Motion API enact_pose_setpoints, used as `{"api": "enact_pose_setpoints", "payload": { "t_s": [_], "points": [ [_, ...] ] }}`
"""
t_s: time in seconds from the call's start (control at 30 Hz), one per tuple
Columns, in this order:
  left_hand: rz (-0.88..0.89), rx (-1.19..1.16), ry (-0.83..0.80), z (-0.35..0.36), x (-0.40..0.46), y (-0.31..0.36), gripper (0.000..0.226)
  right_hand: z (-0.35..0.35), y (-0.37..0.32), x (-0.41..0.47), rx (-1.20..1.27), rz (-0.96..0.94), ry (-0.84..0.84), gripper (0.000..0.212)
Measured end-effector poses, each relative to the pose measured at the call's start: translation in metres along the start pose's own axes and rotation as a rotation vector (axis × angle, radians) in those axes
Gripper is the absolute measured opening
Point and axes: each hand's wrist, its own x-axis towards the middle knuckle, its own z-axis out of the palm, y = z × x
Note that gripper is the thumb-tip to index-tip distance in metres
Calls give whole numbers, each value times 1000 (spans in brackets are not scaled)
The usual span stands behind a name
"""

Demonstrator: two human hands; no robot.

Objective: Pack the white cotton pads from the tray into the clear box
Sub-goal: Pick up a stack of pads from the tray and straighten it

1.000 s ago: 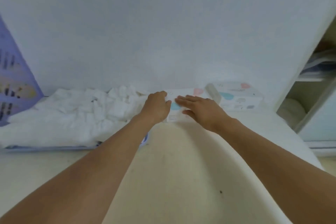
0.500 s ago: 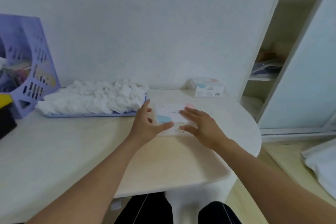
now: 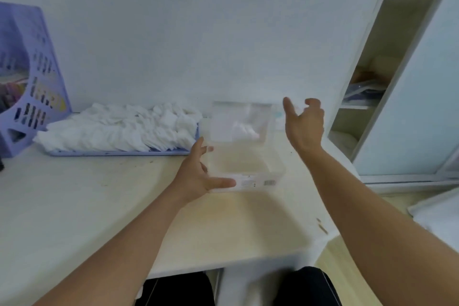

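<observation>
A heap of white cotton pads (image 3: 119, 129) fills the flat purple tray (image 3: 119, 153) at the back left of the table. Just right of it stands the clear box (image 3: 248, 169), with its lid (image 3: 238, 122) raised upright against the wall and its inside bare. My left hand (image 3: 196, 176) grips the box's near left corner, thumb along the front wall and fingers on the left side. My right hand (image 3: 304, 126) hovers beside the lid's right edge, fingers loosely curled and holding nothing.
A purple perforated file rack (image 3: 27, 77) stands at the far left against the wall. A small patterned box (image 3: 278, 117) sits behind my right hand. An open cupboard with shelves (image 3: 367, 97) is to the right, past the table's rounded edge (image 3: 320, 228).
The box's lid, flat under both hands before, now stands open. My right hand has lifted up and to the right off it. My left hand has stayed at the box's left side.
</observation>
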Motion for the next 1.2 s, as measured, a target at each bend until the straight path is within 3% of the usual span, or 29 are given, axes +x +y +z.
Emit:
{"api": "enact_pose_setpoints", "payload": {
  "t_s": [0.07,0.1,0.2,0.23,0.33,0.43,0.5,0.53,0.6,0.67,0.77,1.0,1.2],
  "points": [
    [35,17,-5,2,-1,1,146,4,-13,-6,-67,-99,-24,54],
    [47,33,-15,4,-1,2,142,7,-13,-17,-124,-203,-148,50],
    [65,-1,-24,9,-2,5,129,20,-1,-70,-397,-340,-736,54],
    [63,-38,-34,10,-3,7,124,25,7,-80,-548,-404,-806,52],
    [55,-76,3,4,-4,8,92,39,20,-79,-771,-602,-642,53],
    [131,8,202,-18,6,13,42,50,16,-65,-517,-480,-562,57],
    [191,9,427,-44,19,16,20,64,2,-61,-297,-456,-373,47],
    [225,10,540,-58,25,17,17,76,-9,-62,-231,-468,-307,37],
    [287,28,686,-80,33,12,13,105,-30,-66,-159,-476,-384,24],
    [318,76,739,-89,34,-2,15,141,-41,-72,-182,-434,-550,38],
    [339,91,738,-91,36,-19,19,179,-46,-75,-268,-399,-612,44],
    [354,131,673,-91,57,-28,15,208,-43,-68,-332,-418,-582,20],
    [331,98,651,-87,52,-22,13,185,-42,-73,-249,-420,-562,32]
  ]
}}
